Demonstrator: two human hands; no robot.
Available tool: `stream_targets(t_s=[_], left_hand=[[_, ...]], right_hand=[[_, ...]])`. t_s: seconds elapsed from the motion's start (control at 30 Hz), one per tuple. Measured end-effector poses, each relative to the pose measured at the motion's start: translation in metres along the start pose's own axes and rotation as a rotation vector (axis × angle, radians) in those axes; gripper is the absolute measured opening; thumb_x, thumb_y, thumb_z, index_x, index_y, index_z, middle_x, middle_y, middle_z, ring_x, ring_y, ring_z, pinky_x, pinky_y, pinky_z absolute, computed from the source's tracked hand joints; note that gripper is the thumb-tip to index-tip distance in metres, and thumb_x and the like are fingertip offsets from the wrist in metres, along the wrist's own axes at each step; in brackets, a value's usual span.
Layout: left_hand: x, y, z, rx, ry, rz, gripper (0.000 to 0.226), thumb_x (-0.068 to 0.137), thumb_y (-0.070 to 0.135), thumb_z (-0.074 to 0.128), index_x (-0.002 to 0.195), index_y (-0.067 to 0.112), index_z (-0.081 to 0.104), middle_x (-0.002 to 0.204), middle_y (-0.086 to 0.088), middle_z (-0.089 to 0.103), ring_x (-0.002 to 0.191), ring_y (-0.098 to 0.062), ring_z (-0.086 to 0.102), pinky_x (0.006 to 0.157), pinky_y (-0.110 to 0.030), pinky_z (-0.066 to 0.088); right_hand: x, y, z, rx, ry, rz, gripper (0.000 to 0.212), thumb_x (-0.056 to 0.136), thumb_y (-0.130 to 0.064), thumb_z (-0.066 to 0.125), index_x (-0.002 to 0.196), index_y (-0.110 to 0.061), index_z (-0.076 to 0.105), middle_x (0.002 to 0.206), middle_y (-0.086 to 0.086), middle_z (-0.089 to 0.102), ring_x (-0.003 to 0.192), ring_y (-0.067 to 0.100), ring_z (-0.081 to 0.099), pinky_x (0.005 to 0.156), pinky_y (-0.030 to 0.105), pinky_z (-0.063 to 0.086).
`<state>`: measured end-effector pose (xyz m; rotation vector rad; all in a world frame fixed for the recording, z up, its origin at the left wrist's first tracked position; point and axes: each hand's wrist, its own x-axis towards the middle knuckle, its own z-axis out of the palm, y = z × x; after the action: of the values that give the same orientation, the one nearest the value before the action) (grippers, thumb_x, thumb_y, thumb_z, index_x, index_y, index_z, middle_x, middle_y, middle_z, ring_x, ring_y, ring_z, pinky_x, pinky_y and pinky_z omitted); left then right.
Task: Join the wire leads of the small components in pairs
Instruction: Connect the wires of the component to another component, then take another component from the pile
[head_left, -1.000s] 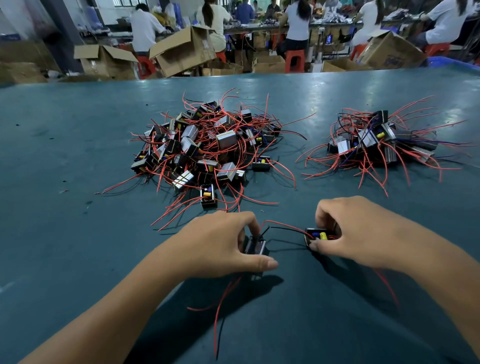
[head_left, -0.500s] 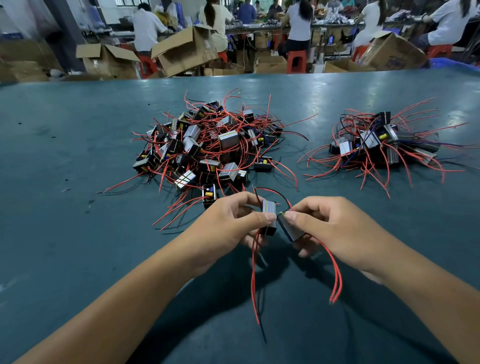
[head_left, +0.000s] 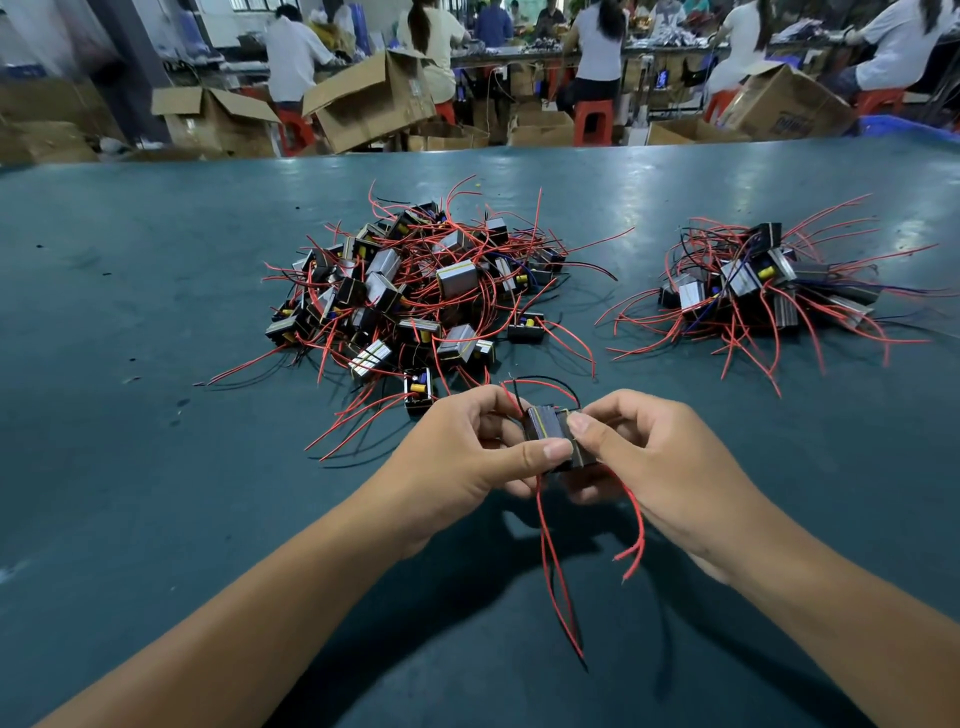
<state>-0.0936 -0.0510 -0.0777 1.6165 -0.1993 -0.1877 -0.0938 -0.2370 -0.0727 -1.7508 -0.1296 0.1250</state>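
A: The two small components (head_left: 553, 436) are held together above the green table (head_left: 130, 467), side against side, between both hands.

B: How do the hands take them?

A: The left hand (head_left: 467, 452) grasps the left component, with the thumb pressed on its near face and the fingers curled behind it. The right hand (head_left: 660, 457) pinches the right component from the other side; its thumb tip lies on the top edge, just beside the left thumb.

B: And the wire leads?

A: Red leads (head_left: 556, 561) hang down from under the components, toward the person. One more red lead (head_left: 636, 535) curves down below the right hand. A black lead and a red one arch above the components.

B: What else is on the table?

A: A big pile of components (head_left: 410, 291) with red wires lies behind the left hand. A smaller pile (head_left: 753, 286) lies to the right, well apart from the first. Beyond the table stand open cardboard boxes (head_left: 363, 98), and people sit at far benches.
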Motion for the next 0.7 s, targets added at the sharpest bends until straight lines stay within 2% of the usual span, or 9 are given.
stream_targets(t_s=[0.1, 0.2, 0.23, 0.3, 0.33, 0.4, 0.47, 0.57, 0.7], left_hand=[[0.001, 0.0, 0.001, 0.04, 0.034, 0.03, 0.061, 0.064, 0.034, 0.088, 0.101, -0.002, 0.055, 0.069, -0.014, 0.063, 0.057, -0.02, 0.064, 0.056, -0.029, 0.055], [0.0, 0.0, 0.002, 0.15, 0.046, 0.086, 0.065, 0.062, 0.039, 0.088, 0.099, -0.001, 0.052, 0.078, -0.032, 0.062, 0.061, -0.024, 0.058, 0.053, -0.037, 0.051], [-0.001, 0.0, 0.003, 0.2, 0.051, 0.109, 0.065, 0.062, 0.043, 0.09, 0.096, 0.003, 0.052, 0.076, -0.029, 0.063, 0.061, -0.022, 0.056, 0.052, -0.039, 0.05], [-0.002, -0.001, 0.004, 0.254, 0.063, 0.143, 0.064, 0.06, 0.048, 0.093, 0.093, 0.01, 0.052, 0.07, -0.02, 0.063, 0.06, -0.018, 0.051, 0.053, -0.039, 0.046], [-0.003, -0.001, 0.005, 0.256, 0.055, 0.15, 0.063, 0.059, 0.048, 0.091, 0.095, 0.012, 0.053, 0.072, -0.02, 0.063, 0.061, -0.017, 0.051, 0.057, -0.038, 0.045], [-0.003, -0.002, 0.007, 0.219, 0.007, 0.139, 0.067, 0.058, 0.043, 0.091, 0.106, 0.015, 0.054, 0.082, -0.023, 0.066, 0.067, -0.019, 0.054, 0.065, -0.039, 0.046], [-0.002, -0.003, 0.008, 0.148, -0.031, 0.126, 0.067, 0.062, 0.036, 0.091, 0.115, 0.019, 0.052, 0.08, -0.012, 0.066, 0.07, -0.018, 0.056, 0.069, -0.037, 0.048], [0.0, -0.004, 0.007, 0.101, -0.018, 0.138, 0.06, 0.073, 0.04, 0.084, 0.119, 0.02, 0.051, 0.079, 0.005, 0.063, 0.071, -0.015, 0.057, 0.069, -0.031, 0.049], [0.004, -0.004, 0.004, 0.04, 0.028, 0.097, 0.051, 0.08, 0.036, 0.077, 0.118, 0.012, 0.053, 0.077, 0.002, 0.065, 0.064, -0.016, 0.061, 0.064, -0.026, 0.051]], right_hand=[[-0.002, -0.002, 0.0, -0.088, -0.055, -0.011, 0.018, 0.097, -0.024, 0.06, 0.085, -0.016, 0.072, 0.076, 0.004, 0.075, 0.074, 0.02, 0.074, 0.065, 0.039, 0.061], [-0.004, -0.007, 0.0, 0.006, -0.18, 0.045, 0.034, 0.097, -0.032, 0.056, 0.068, -0.017, 0.065, 0.07, 0.001, 0.067, 0.073, 0.018, 0.068, 0.067, 0.032, 0.059], [-0.005, -0.01, 0.0, 0.046, -0.22, 0.064, 0.033, 0.096, -0.033, 0.058, 0.069, -0.015, 0.064, 0.07, 0.003, 0.065, 0.074, 0.018, 0.067, 0.067, 0.03, 0.059], [-0.005, -0.011, -0.001, 0.054, -0.257, 0.063, 0.026, 0.091, -0.031, 0.063, 0.083, -0.008, 0.071, 0.079, 0.013, 0.071, 0.076, 0.017, 0.069, 0.069, 0.028, 0.058], [-0.004, -0.011, -0.002, 0.044, -0.255, 0.059, 0.024, 0.09, -0.028, 0.065, 0.089, -0.005, 0.072, 0.08, 0.014, 0.072, 0.074, 0.016, 0.069, 0.067, 0.025, 0.056], [-0.003, -0.009, -0.004, 0.039, -0.22, 0.055, 0.022, 0.09, -0.024, 0.065, 0.091, -0.003, 0.073, 0.071, 0.009, 0.069, 0.064, 0.011, 0.066, 0.059, 0.018, 0.052], [-0.001, -0.01, -0.008, 0.008, -0.185, 0.04, 0.022, 0.091, -0.024, 0.065, 0.088, -0.004, 0.073, 0.067, 0.004, 0.066, 0.057, 0.009, 0.062, 0.053, 0.015, 0.049], [0.005, -0.015, -0.018, -0.104, -0.119, -0.015, 0.024, 0.088, -0.031, 0.064, 0.083, -0.01, 0.075, 0.073, 0.007, 0.073, 0.066, 0.015, 0.069, 0.061, 0.024, 0.053], [0.014, -0.021, -0.034, -0.021, -0.055, 0.024, 0.033, 0.093, -0.03, 0.06, 0.084, -0.002, 0.074, 0.084, 0.018, 0.075, 0.076, 0.031, 0.074, 0.083, 0.047, 0.059]])
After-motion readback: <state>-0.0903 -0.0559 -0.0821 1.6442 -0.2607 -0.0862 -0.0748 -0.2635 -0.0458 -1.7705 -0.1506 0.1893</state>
